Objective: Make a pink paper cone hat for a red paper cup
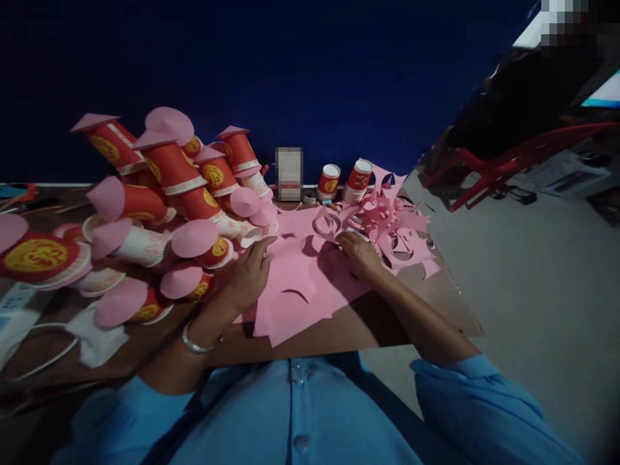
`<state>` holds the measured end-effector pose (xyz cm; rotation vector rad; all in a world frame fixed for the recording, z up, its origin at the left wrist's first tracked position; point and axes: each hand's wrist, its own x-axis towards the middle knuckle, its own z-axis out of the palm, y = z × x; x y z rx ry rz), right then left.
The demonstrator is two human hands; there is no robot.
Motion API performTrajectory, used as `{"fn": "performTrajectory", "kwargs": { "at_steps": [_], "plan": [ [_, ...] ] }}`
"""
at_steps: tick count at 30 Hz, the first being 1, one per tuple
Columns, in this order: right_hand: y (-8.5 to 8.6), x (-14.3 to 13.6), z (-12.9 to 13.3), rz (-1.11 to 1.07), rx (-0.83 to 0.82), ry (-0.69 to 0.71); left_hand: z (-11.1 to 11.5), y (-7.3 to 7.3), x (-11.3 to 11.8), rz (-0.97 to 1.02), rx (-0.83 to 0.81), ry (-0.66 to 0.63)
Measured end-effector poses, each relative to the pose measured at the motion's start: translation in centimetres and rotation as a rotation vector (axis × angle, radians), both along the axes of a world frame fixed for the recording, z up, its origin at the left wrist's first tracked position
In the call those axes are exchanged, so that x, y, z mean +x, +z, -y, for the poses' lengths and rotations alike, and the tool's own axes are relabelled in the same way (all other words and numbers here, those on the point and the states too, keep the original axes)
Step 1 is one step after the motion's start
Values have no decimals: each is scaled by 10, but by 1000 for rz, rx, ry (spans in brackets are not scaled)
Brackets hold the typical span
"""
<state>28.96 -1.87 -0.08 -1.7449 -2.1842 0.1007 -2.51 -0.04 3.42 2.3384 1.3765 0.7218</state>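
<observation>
Pink sheets lie lengthwise forward, left grip released, but I cannot tell the right grip.

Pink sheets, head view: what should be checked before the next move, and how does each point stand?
1. Both hands visible: ok, left hand and right hand in view.
2. Pink sheets on the table: ok.
3. Sheet edges aligned: not ok, corners lie askew.
4. Pink scraps well away from the right hand: not ok, they lie close by.
5. Right hand's grip: cannot tell, fingertips unclear.
</observation>
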Motion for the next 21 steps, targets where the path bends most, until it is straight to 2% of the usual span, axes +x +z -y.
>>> {"fn": "performTrajectory", "kwargs": {
  "at_steps": [4, 7, 10, 13, 16, 18, 21],
  "plan": [
    [-3, 7, 16, 173, 12, 4, 13, 13, -11, 2, 85, -26],
    [-4, 12, 20, 212, 1, -26, 22, 24, -20, 20, 127, 10],
    [-4, 15, 18, 213, 10, -58, 25, 28, -24, 33, 102, 48],
    [-2, 11, 12, 184, 44, -28, 22, 20, -22, 32, 17, 19],
    [-1, 4, 4, 176, 57, 95, 20, 6, -17, 21, -44, 5],
    [-2, -1, -2, 204, 28, 161, 19, -2, -13, 17, -56, -3],
    [-3, 0, -10, 260, -19, 178, 17, -11, -11, -17, -62, -29]
  ]
}}
